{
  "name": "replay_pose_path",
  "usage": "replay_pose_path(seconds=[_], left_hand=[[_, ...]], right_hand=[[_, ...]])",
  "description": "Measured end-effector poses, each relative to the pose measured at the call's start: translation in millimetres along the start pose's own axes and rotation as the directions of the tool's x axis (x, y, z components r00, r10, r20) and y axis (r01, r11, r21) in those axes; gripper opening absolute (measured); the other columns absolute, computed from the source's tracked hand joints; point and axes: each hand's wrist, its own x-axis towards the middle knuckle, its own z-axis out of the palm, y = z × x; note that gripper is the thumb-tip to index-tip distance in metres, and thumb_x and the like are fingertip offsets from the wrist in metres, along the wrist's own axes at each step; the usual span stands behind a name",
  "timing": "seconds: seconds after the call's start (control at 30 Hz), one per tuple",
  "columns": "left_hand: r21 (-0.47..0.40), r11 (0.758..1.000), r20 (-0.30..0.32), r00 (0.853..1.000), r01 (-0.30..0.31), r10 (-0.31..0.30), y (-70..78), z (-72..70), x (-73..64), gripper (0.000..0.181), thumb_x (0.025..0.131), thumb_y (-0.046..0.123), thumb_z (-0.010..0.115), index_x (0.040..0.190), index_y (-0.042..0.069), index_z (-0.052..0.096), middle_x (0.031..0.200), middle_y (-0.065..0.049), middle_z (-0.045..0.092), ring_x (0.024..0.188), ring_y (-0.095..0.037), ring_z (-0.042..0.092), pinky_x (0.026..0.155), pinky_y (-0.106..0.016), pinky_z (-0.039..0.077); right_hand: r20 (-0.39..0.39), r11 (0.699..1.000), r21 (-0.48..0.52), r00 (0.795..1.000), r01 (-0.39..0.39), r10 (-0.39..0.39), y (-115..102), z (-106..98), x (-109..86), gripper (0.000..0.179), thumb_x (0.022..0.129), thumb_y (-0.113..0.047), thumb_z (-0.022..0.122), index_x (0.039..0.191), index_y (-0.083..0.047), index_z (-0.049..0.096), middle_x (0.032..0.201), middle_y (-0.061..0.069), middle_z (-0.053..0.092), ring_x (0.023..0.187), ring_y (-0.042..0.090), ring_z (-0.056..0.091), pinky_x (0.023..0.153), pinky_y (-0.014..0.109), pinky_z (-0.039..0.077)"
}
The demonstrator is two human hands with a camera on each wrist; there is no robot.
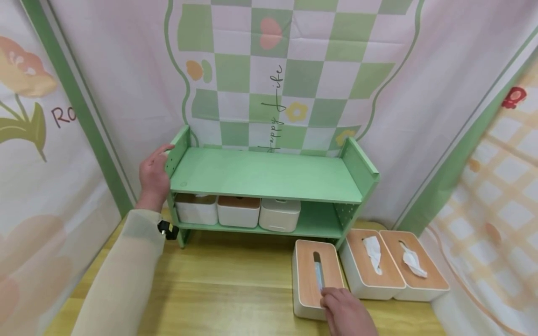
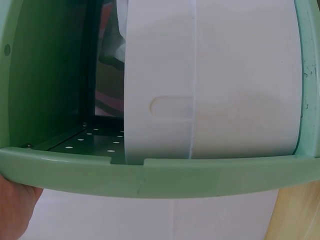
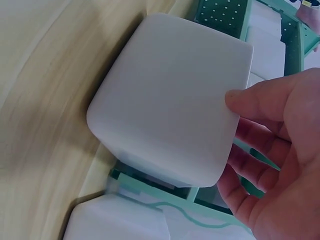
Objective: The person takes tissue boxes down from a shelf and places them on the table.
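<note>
At the left end of the green shelf (image 1: 260, 175), my left hand (image 1: 153, 177) holds the side panel, with its fingers at the top edge. In the left wrist view, part of that hand (image 2: 17, 207) shows beside the green rim. My right hand (image 1: 349, 310) pinches the near end of a white tissue box (image 1: 304, 280) with a wood-look lid. Its fingers lie on the lid close to the slot, where something light blue shows inside. In the right wrist view, the thumb (image 3: 245, 97) presses the edge of the white end face.
Two tissue boxes (image 1: 376, 256) (image 1: 414, 266) with tissues sticking out stand to the right. Three white boxes (image 1: 197, 212) (image 1: 238, 213) (image 1: 279, 217) fill the left part of the lower shelf. A wooden table (image 1: 235, 280) lies underneath, with patterned cloth (image 1: 269, 56) behind.
</note>
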Motion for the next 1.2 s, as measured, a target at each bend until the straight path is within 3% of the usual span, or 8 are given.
replay_pose_path(seconds=[0.17, 0.3, 0.47, 0.6, 0.73, 0.97, 1.2], left_hand=[[-0.002, 1.000, -0.012, 1.000, -0.002, 0.002, -16.5, -0.7, 10.3, 0.046, 0.104, 0.038, 0.032, 0.137, 0.026, 0.062, 0.049, 0.007, 0.023, 0.037, -0.008, 0.019, 0.033, -0.029, 0.022], [0.000, 1.000, -0.014, 1.000, -0.009, 0.009, -17.1, -0.3, 10.6, 0.046, 0.103, 0.038, 0.032, 0.137, 0.027, 0.062, 0.049, 0.007, 0.023, 0.037, -0.008, 0.019, 0.033, -0.029, 0.022], [-0.003, 1.000, -0.012, 1.000, 0.001, -0.001, -0.3, 0.7, 0.1, 0.047, 0.104, 0.031, 0.031, 0.140, 0.019, 0.059, 0.049, 0.010, 0.022, 0.035, -0.001, 0.019, 0.034, -0.025, 0.021], [-0.010, 1.000, -0.013, 1.000, 0.005, -0.006, 18.8, 0.8, -11.6, 0.047, 0.103, 0.024, 0.031, 0.140, 0.013, 0.058, 0.049, 0.009, 0.022, 0.034, -0.003, 0.017, 0.035, -0.022, 0.021], [-0.005, 1.000, -0.008, 1.000, 0.012, -0.012, 26.1, 0.5, -15.6, 0.047, 0.104, 0.024, 0.030, 0.140, 0.011, 0.057, 0.048, 0.009, 0.022, 0.034, -0.005, 0.017, 0.035, -0.021, 0.021], [0.004, 1.000, -0.013, 1.000, -0.014, 0.014, -16.3, 0.0, 10.0, 0.047, 0.103, 0.040, 0.032, 0.137, 0.027, 0.062, 0.049, 0.007, 0.023, 0.038, -0.008, 0.019, 0.032, -0.029, 0.022], [0.004, 1.000, -0.020, 0.999, -0.026, 0.026, -18.3, 0.2, 10.9, 0.047, 0.103, 0.039, 0.032, 0.137, 0.027, 0.062, 0.050, 0.007, 0.023, 0.038, -0.008, 0.019, 0.033, -0.029, 0.022]], right_hand=[[-0.007, 1.000, -0.008, 1.000, -0.021, 0.021, 2.1, 2.1, 2.4, 0.026, 0.065, -0.005, 0.084, 0.077, -0.021, 0.067, 0.098, -0.003, 0.069, 0.085, 0.016, 0.063, 0.071, 0.034, 0.054], [-0.023, 0.999, -0.008, 0.999, -0.032, 0.032, 6.8, 6.1, 2.9, 0.027, 0.065, -0.004, 0.084, 0.077, -0.021, 0.067, 0.097, -0.001, 0.069, 0.085, 0.018, 0.064, 0.072, 0.034, 0.054], [-0.010, 0.998, -0.012, 0.998, -0.060, 0.060, 10.5, 7.9, 4.0, 0.027, 0.066, -0.003, 0.084, 0.078, -0.020, 0.068, 0.099, -0.001, 0.069, 0.087, 0.017, 0.064, 0.074, 0.034, 0.055], [0.003, 0.997, -0.011, 0.997, -0.077, 0.077, 13.0, 6.7, 5.9, 0.025, 0.066, -0.002, 0.083, 0.079, -0.019, 0.069, 0.101, -0.001, 0.069, 0.088, 0.018, 0.064, 0.075, 0.035, 0.055], [-0.008, 0.997, -0.013, 0.997, -0.072, 0.071, 15.6, 4.7, 8.7, 0.023, 0.067, -0.002, 0.081, 0.080, -0.017, 0.070, 0.101, 0.000, 0.070, 0.088, 0.019, 0.065, 0.075, 0.036, 0.055], [-0.033, 0.997, -0.015, 0.997, -0.072, 0.072, 18.0, 4.1, 11.6, 0.020, 0.069, -0.003, 0.080, 0.081, -0.015, 0.071, 0.101, 0.002, 0.070, 0.089, 0.021, 0.065, 0.076, 0.039, 0.056], [-0.041, 0.998, -0.005, 0.997, -0.070, 0.070, 22.2, 6.6, 15.0, 0.023, 0.067, 0.000, 0.081, 0.082, -0.015, 0.070, 0.101, 0.002, 0.070, 0.087, 0.021, 0.064, 0.072, 0.038, 0.055]])
